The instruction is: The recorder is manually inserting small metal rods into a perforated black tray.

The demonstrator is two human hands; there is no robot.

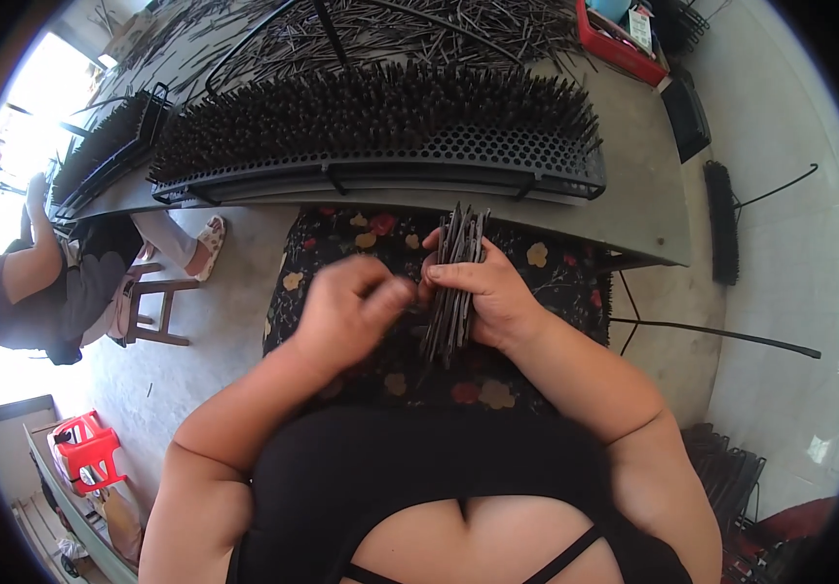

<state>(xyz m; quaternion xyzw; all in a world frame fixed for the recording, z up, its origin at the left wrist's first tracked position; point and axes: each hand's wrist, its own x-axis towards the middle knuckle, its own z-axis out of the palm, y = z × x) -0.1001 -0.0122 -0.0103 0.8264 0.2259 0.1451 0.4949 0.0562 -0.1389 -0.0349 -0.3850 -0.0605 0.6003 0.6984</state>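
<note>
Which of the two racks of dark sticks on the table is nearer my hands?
The long rack straight ahead, with bare holes showing toward its right end; the smaller rack sits farther off to the left.

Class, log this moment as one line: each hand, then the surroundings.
right hand: holds bundle of thin dark sticks | left hand: blurred beside bundle, grip unclear | ahead: perforated rack with upright dark pieces, on table

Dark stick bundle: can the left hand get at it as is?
Probably yes: the left hand is close beside the bundle, nothing visible blocking; the right hand covers only part of it.
</note>
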